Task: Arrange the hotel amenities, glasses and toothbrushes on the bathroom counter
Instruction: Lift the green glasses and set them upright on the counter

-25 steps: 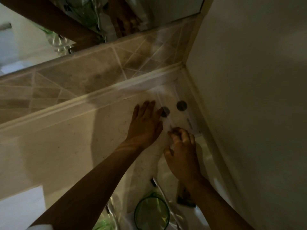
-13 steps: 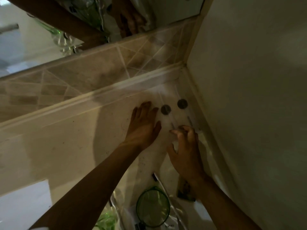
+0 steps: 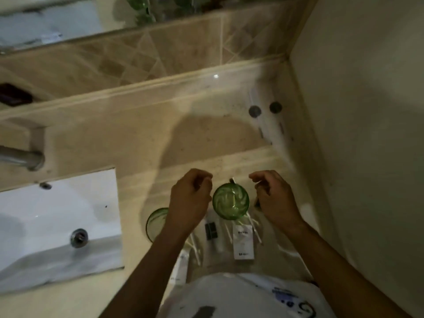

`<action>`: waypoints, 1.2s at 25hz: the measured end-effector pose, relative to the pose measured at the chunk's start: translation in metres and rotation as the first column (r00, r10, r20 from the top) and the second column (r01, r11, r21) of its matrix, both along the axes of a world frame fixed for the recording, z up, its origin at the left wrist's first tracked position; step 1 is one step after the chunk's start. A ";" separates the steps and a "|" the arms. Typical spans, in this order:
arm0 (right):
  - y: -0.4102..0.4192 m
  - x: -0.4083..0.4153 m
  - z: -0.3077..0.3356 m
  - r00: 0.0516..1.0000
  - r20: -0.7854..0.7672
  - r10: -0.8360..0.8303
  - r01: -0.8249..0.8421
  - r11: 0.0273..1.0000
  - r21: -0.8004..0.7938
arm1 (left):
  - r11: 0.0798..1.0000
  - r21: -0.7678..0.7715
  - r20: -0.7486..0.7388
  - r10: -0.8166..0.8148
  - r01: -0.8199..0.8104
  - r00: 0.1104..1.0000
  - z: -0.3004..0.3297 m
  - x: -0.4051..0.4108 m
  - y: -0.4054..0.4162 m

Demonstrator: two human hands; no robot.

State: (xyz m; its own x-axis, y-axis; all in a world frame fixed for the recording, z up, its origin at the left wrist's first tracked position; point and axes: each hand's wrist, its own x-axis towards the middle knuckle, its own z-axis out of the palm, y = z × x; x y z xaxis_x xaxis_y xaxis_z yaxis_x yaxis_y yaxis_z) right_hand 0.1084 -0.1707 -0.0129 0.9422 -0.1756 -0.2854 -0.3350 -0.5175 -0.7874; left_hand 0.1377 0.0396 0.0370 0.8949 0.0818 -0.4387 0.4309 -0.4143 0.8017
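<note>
A green glass (image 3: 230, 201) stands upright on the beige counter (image 3: 128, 143), between my two hands. My left hand (image 3: 189, 198) hovers just left of it with curled fingers and holds nothing. To the glass's right, my right hand (image 3: 274, 197) is loosely curled, also with nothing in it. A second green glass (image 3: 156, 222) shows partly behind my left wrist. Below the first glass lie a white sachet (image 3: 243, 241), a small dark-capped tube (image 3: 212, 230) and thin white sticks in clear wrap. Two wrapped packs with dark round spots (image 3: 265, 115) lie in the far right corner.
A white sink basin (image 3: 55, 226) with a drain is at the left, a metal tap (image 3: 23, 158) above it. A tiled backsplash and a mirror run along the back. A wall closes the right side. A white packet (image 3: 180, 267) lies by my left forearm.
Both hands have pulled back from the packs in the far corner toward me. They now flank the green glass. The camera view has tilted down, showing the sink.
</note>
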 end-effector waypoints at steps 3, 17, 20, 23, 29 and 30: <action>0.003 -0.023 0.000 0.997 -0.080 0.014 -0.010 0.999 0.044 | 0.995 -0.007 0.016 0.103 -0.103 0.995 0.001 -0.051 -0.001; 0.028 -0.039 0.006 0.977 -0.198 0.079 -0.038 0.978 0.203 | 0.996 -0.071 0.001 0.045 -0.045 0.999 -0.046 -0.074 -0.018; 0.029 -0.036 0.008 0.975 -0.205 0.084 -0.039 0.976 0.213 | 0.994 -0.082 0.019 0.069 -0.067 0.997 -0.052 -0.069 -0.016; 0.027 -0.031 0.006 0.969 -0.227 0.099 -0.037 0.964 0.262 | 0.988 -0.102 0.009 0.114 -0.112 0.993 -0.049 -0.063 -0.018; 0.028 0.008 0.015 0.988 -0.152 0.042 0.029 0.898 0.439 | 0.945 -0.190 0.038 0.277 -0.265 0.960 -0.034 -0.028 -0.019; 0.027 0.019 0.017 0.990 -0.136 0.033 0.033 0.887 0.460 | 0.936 -0.197 0.032 0.304 -0.292 0.952 -0.031 -0.017 -0.020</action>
State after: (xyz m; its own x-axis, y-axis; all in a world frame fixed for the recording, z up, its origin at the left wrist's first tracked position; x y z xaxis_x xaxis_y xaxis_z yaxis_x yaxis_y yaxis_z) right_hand 0.1269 -0.1437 0.0040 0.8884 0.0070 -0.4590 -0.4557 -0.1080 -0.8836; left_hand 0.1208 0.0191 0.0057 0.8678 0.2704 -0.4170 0.4590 -0.1143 0.8811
